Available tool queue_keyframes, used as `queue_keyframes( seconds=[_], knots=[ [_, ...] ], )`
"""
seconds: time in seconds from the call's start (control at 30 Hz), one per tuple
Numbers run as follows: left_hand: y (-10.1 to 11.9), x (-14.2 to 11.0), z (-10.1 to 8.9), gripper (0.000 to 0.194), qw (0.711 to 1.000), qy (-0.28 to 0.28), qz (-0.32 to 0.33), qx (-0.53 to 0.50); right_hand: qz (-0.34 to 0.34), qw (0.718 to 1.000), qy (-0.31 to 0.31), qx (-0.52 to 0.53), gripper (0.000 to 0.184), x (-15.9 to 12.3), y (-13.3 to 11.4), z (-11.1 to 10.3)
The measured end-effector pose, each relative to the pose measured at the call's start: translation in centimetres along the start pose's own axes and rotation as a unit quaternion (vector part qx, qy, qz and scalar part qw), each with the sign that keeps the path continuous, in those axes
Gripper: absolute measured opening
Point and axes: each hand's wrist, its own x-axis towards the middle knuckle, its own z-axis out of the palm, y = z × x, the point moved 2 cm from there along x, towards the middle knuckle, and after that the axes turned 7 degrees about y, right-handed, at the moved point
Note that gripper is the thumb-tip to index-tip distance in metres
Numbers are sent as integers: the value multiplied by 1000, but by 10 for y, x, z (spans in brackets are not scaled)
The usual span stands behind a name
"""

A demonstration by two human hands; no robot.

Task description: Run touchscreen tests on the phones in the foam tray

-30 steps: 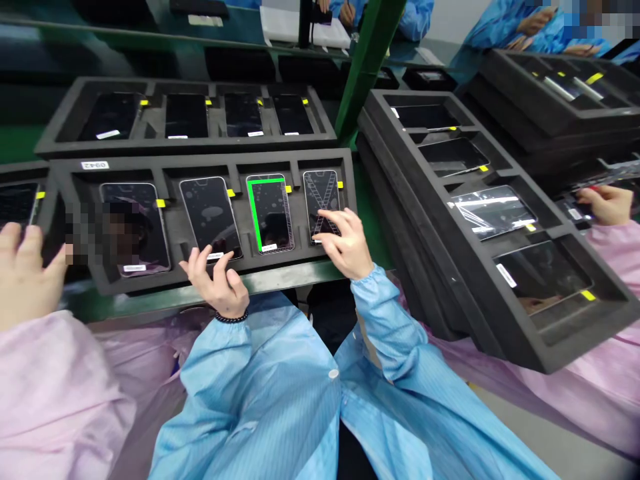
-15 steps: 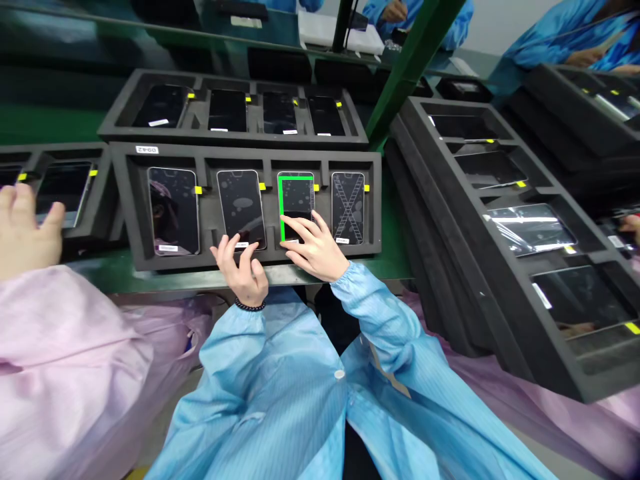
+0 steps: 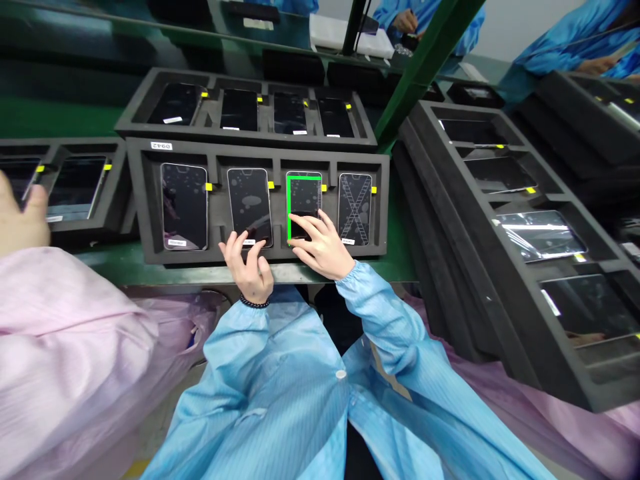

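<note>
In front of me a black foam tray point(image 3: 175, 259) holds smartphones in separate compartments. My right hand point(image 3: 323, 247) reaches over the third smartphone point(image 3: 305, 193), fingers spread, with a fingertip at the lower left of its screen. A green band runs along that screen's top and left edge. My left hand point(image 3: 249, 270) is open at the lower end of the second smartphone point(image 3: 249, 193), whose screen is dark. To the right, the fourth smartphone point(image 3: 355, 207) shows a crossed ladder pattern. The leftmost smartphone point(image 3: 185, 207) has a dark screen.
Behind stands another foam tray point(image 3: 210, 137) of smartphones. Stacked trays point(image 3: 450, 220) rise on the right, and one more tray point(image 3: 113, 200) lies on the left beside a co-worker's hand point(image 3: 25, 220). A green post point(image 3: 425, 70) slants up behind the trays.
The green line on the third smartphone's screen now reaches slightly lower, down to my right fingertip. The whole view has shifted slightly. The co-worker's hand on the left has moved left.
</note>
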Motion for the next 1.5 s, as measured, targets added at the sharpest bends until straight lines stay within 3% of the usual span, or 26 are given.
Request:
queue_keyframes(
  seconds=[0.37, 0.73, 1.03, 1.23, 1.33, 1.5],
  knots=[
    [3, 3, -1, 36, 999, 20, 30, -14, -56, 998, 21, -9, 34, -1, 7, -6],
    [5, 3, -2, 34, 999, 25, 31, -26, -20, 999, 18, -36, 35, -25, 25, -31],
    [4, 3, -1, 37, 999, 20, 24, -10, 8, 998, 16, -53, 40, -22, 30, -37],
    [3, 1, -1, 37, 999, 17, 20, -19, 106, 986, 101, -84, 37, 5, 48, -41],
    [2, 0, -1, 39, 1000, 9, 5, -19, 135, 982, 93, -97, 38, 32, 56, -35],
    [3, 2, -1, 34, 999, 24, 32, -20, 110, 985, 68, -114, 35, 67, 54, -26]
  ],
)
